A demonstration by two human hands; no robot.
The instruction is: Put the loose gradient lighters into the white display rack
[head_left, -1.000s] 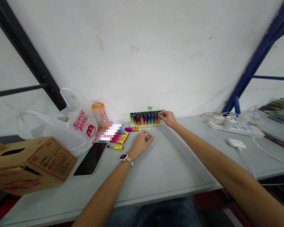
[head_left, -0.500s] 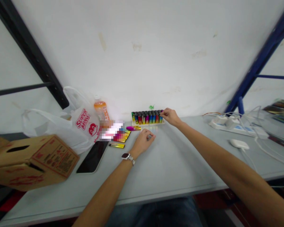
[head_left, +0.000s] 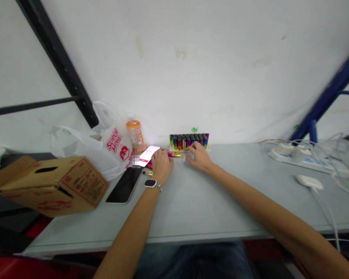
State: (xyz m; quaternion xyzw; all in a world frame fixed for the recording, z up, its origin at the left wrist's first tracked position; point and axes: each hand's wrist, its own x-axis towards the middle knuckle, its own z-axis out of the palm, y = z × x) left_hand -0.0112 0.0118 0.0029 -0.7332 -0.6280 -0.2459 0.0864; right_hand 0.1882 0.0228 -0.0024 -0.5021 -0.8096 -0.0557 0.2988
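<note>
My left hand (head_left: 162, 166), with a watch on its wrist, reaches over several loose metallic-coloured lighters beside a lit phone (head_left: 149, 155). Its fingertips point down and are partly hidden, so I cannot tell whether they grip anything. A pink and yellow lighter (head_left: 174, 154) lies just right of those fingers, and a yellow lighter (head_left: 148, 173) lies to their left. My right hand (head_left: 199, 156) is open, thumb and fingers apart, right in front of a tray (head_left: 208, 148) packed with upright black-topped lighters (head_left: 189, 142). Nothing shows between its fingers.
To the left are a dark-screened tablet or large phone (head_left: 125, 186), a cardboard box (head_left: 52, 186), a white plastic bag (head_left: 116, 151) and an orange-capped drink bottle (head_left: 135, 131). A power strip (head_left: 308, 161) with cables and a white charger (head_left: 310, 181) lie to the right.
My left hand has moved left and away from me, onto the loose lighters. My right hand has come off the tray's right end, moved toward its front and opened. The view has shifted slightly.
</note>
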